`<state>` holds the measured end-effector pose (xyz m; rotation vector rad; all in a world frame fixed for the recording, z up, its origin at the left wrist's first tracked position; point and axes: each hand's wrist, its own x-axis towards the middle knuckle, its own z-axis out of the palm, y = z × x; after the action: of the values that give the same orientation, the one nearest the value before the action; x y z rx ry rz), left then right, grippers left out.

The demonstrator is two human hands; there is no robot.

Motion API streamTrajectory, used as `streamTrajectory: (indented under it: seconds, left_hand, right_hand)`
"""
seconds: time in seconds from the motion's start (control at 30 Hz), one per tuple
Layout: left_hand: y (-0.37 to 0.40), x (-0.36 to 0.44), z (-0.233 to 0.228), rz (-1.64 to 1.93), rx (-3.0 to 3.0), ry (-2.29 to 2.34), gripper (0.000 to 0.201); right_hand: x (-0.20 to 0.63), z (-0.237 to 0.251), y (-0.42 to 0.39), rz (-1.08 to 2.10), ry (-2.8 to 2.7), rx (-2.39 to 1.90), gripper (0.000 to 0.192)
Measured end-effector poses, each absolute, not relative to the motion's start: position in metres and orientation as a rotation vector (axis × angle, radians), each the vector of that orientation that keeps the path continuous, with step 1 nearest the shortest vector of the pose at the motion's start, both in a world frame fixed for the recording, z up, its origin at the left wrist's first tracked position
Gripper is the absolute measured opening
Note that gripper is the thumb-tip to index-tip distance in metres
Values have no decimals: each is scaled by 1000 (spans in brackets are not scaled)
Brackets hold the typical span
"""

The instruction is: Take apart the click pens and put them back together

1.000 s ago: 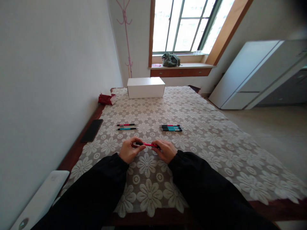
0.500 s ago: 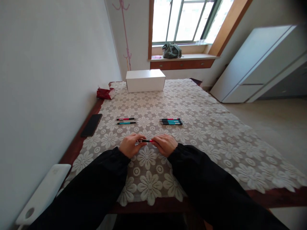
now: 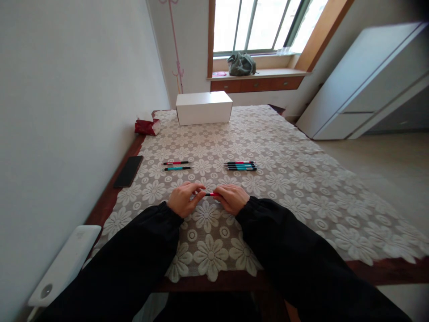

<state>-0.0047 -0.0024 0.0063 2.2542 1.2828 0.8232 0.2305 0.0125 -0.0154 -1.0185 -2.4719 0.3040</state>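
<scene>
Between my two hands, just above the near part of the lace tablecloth, lies a red and black pen (image 3: pixel 211 194) held level. My right hand (image 3: pixel 233 197) is closed round its red end, which is mostly hidden by the fingers. My left hand (image 3: pixel 183 200) pinches the black end near the thumb tip, while its index finger stretches out above the pen. Beyond my left hand lie a red and black pen (image 3: pixel 175 163) and a teal and black pen (image 3: pixel 177 168), apart from each other. Farther right, several teal and red pens (image 3: pixel 240 166) lie side by side.
A white box (image 3: pixel 203 111) stands at the far end of the tablecloth (image 3: pixel 211 257). Along the left edge are a dark phone (image 3: pixel 128 171) and a red tissue pack (image 3: pixel 146 127). A white device (image 3: pixel 65 264) sits by the wall at lower left.
The pen has shifted slightly to the right relative to my left hand, and less of its black part shows. My left index finger has lifted and straightened. The camera view has tilted a little.
</scene>
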Motion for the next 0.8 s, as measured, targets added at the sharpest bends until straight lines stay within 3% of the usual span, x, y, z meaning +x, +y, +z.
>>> streamTrajectory:
  seconds: [0.17, 0.3, 0.43, 0.6, 0.7, 0.8]
  left_hand:
    - [-3, -4, 6, 795, 2290, 1233, 16]
    - [-3, -3, 8, 701, 2331, 1275, 36]
    - [-2, -4, 7, 744, 2325, 1246, 21]
    - [-1, -4, 5, 720, 2331, 1233, 20]
    - [0, -4, 4, 740, 2307, 1258, 26]
    - [-1, -4, 5, 780, 2281, 1236, 18]
  right_hand:
    - [229, -15, 9, 288, -2506, -1005, 28]
    - [227, -13, 8, 274, -2479, -989, 33]
    - [227, -14, 10, 328, -2439, -1014, 27]
    - [228, -17, 9, 379, -2447, -1036, 13]
    - [228, -16, 9, 382, -2458, -1037, 14]
    - [228, -14, 8, 363, -2476, -1048, 20]
